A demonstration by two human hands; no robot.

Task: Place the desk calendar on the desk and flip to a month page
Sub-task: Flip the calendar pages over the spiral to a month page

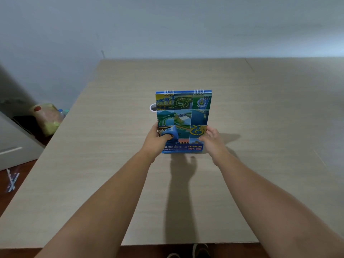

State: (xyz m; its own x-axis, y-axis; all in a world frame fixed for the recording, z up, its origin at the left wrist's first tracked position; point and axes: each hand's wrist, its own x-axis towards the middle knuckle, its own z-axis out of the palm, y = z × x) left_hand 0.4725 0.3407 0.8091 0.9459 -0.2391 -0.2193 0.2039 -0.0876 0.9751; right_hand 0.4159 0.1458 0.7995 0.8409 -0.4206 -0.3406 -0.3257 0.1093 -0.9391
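two hands at frame centre, left hand [158, 139] and right hand [212, 139] grasping upright desk calendar [183, 112] by its lower edges, above desk [111, 127], cover showing

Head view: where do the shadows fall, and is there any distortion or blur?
Head view: arm shadows fall toward the camera on the desk below the desk calendar; wide-angle stretching enlarges the forearms; cover small print and floor clutter at left look soft.

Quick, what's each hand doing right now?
Left hand: closed on the blue spiral-bound desk calendar, lower left edge.
Right hand: closed on the calendar's lower right edge.
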